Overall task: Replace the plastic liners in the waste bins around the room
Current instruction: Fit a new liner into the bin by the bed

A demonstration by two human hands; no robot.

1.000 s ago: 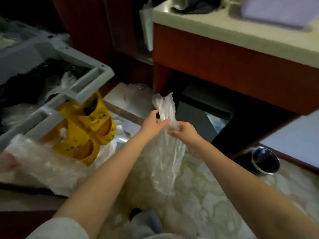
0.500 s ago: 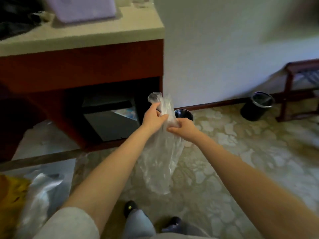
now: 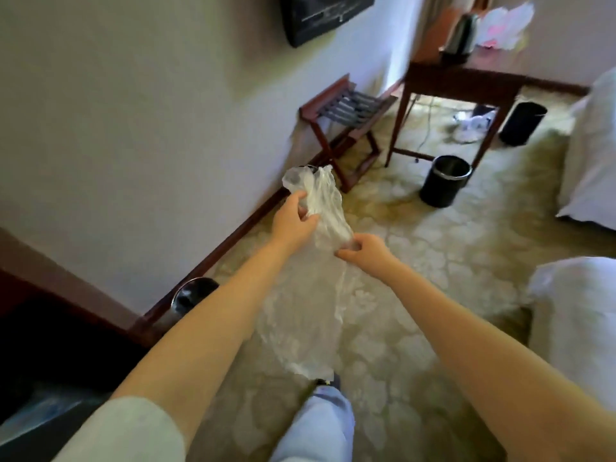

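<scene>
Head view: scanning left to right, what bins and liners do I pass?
Bin by the wall → plastic liner → bin at the table leg → bin by the bed.

Open carpet (image 3: 416, 261) ahead, between the wall (image 3: 133, 145) on the left and the beds (image 3: 580, 328) on the right. Near bin (image 3: 445, 181) stands clear just before the table (image 3: 463, 81); luggage rack (image 3: 346, 128) sits against the wall. Far bin (image 3: 521, 123) is past the table, probably tight against the beds, but the view is blurry.

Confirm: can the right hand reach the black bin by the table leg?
Probably not: the right hand pinches the liner, and the black bin stands well beyond it. Only open carpet between; step closer.
</scene>
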